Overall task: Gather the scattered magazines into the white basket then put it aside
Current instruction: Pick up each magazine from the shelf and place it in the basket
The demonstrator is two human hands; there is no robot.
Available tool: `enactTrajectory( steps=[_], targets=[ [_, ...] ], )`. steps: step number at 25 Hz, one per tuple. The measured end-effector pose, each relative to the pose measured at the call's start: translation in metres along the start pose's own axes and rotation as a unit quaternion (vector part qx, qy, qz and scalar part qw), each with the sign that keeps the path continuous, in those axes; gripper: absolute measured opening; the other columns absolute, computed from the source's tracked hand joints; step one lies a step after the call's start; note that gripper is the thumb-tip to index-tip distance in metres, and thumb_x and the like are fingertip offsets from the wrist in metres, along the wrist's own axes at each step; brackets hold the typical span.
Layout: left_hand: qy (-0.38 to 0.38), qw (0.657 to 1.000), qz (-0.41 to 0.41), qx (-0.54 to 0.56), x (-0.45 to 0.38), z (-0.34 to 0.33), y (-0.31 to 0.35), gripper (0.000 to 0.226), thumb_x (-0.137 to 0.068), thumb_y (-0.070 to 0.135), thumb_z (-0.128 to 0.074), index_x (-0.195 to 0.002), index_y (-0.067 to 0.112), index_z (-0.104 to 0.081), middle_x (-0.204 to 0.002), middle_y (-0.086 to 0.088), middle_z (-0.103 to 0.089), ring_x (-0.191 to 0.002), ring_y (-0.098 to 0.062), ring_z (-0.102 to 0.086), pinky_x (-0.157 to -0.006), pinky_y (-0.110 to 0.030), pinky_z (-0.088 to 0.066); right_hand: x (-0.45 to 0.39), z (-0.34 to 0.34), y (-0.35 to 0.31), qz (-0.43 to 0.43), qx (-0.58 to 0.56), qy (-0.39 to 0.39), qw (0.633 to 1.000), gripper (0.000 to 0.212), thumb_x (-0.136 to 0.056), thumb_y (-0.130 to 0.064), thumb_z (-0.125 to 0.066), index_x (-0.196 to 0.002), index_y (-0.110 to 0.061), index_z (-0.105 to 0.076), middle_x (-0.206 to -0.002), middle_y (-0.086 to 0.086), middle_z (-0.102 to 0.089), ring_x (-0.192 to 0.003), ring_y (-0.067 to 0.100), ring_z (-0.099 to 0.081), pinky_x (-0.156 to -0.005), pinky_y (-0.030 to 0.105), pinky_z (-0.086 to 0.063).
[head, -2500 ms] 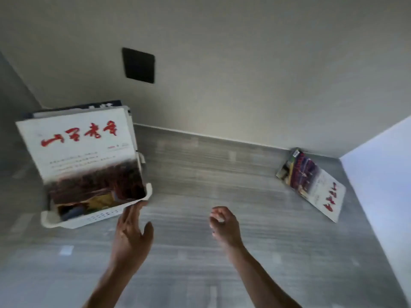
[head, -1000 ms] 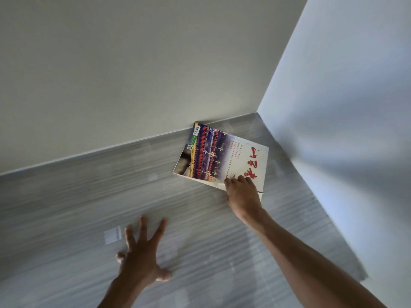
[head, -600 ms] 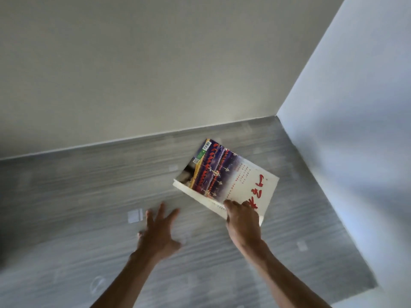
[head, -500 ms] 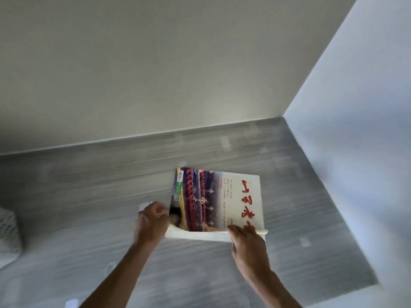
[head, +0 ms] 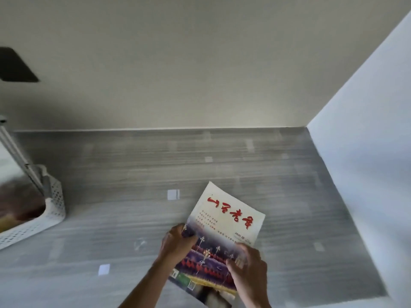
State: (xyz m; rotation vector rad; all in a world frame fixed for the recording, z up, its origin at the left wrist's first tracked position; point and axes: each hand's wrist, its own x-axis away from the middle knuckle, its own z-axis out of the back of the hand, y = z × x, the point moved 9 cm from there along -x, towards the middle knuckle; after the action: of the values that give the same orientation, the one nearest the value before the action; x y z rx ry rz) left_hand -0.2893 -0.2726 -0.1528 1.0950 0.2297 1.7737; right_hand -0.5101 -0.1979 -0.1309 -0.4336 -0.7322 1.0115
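Gripped at its near part by both hands, the magazine (head: 224, 230) is held above the worktop (head: 222, 161): left hand (head: 178, 243) closed on its left edge, right hand (head: 249, 263) on its right. Its long axis points far. The white basket (head: 53, 210) lies far left, nearer the left hand.

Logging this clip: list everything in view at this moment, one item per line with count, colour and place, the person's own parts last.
magazine: one, white cover with red title and purple-red photo, held above the floor, centre-right.
white basket: one, perforated white, left edge, partly out of view; blurred contents, seemingly magazines.
dark wall plate: one, black, upper left on the wall.
floor: grey, striped, with small pale patches.
left hand: gripping the magazine's left edge.
right hand: gripping its lower right part.
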Motion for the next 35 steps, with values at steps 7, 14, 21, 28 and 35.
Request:
enactTrajectory(
  steps=[7,14,21,28,35],
  targets=[
    [0.004,0.921,-0.217,0.322,0.046,0.122,0.030,0.012,-0.078,0.004,-0.062,-0.085,0.003,-0.072,-0.073,-0.006,-0.068,-0.069,-0.014,-0.062,-0.063,-0.026,-0.049,-0.059,0.007,-0.087,-0.062,-0.368,-0.132,0.918,0.041,-0.068,-0.010,-0.076,-0.104,0.000,-0.061,-0.059,0.004,-0.062,-0.041,0.011,-0.047,-0.037,0.021,-0.033],
    [0.350,0.919,-0.081,0.161,0.094,0.228,-0.073,0.026,-0.083,0.006,-0.061,-0.108,0.005,-0.067,-0.093,-0.009,-0.075,-0.083,-0.021,-0.069,-0.059,-0.023,-0.042,-0.025,-0.077,-0.200,0.163,-0.199,-0.199,0.946,0.013,-0.089,-0.010,-0.065,-0.083,-0.021,-0.068,-0.073,0.001,-0.075,-0.059,0.002,-0.066,-0.050,0.015,-0.048],
    [0.471,0.866,-0.051,0.159,0.142,0.353,-0.168,0.013,-0.084,0.012,-0.057,-0.093,0.006,-0.064,-0.080,-0.002,-0.072,-0.067,-0.021,-0.069,-0.044,-0.024,-0.044,0.040,-0.163,-0.343,0.294,-0.178,-0.222,0.912,0.010,-0.096,-0.025,-0.056,-0.100,-0.027,-0.064,-0.091,-0.001,-0.075,-0.081,0.024,-0.070,-0.070,0.035,-0.052],
    [0.463,0.875,0.008,0.144,0.109,0.501,-0.242,0.028,-0.091,0.014,-0.053,-0.115,0.025,-0.046,-0.116,-0.004,-0.060,-0.091,-0.018,-0.060,-0.065,-0.038,-0.056,0.080,-0.273,-0.488,0.245,-0.183,-0.246,0.920,0.016,-0.098,-0.018,-0.052,-0.110,-0.016,-0.063,-0.104,0.007,-0.072,-0.072,0.014,-0.072,-0.055,0.030,-0.058],
    [0.262,0.952,-0.102,-0.124,0.067,0.378,-0.252,0.067,-0.077,0.012,-0.053,-0.140,0.027,-0.037,-0.147,0.007,-0.041,-0.141,-0.018,-0.030,-0.117,-0.039,-0.027,0.112,-0.342,-0.410,0.421,0.389,-0.193,0.797,0.051,-0.086,-0.037,-0.060,-0.133,-0.034,-0.042,-0.138,-0.009,-0.053,-0.127,0.015,-0.049,-0.101,0.045,-0.039]
  ],
)
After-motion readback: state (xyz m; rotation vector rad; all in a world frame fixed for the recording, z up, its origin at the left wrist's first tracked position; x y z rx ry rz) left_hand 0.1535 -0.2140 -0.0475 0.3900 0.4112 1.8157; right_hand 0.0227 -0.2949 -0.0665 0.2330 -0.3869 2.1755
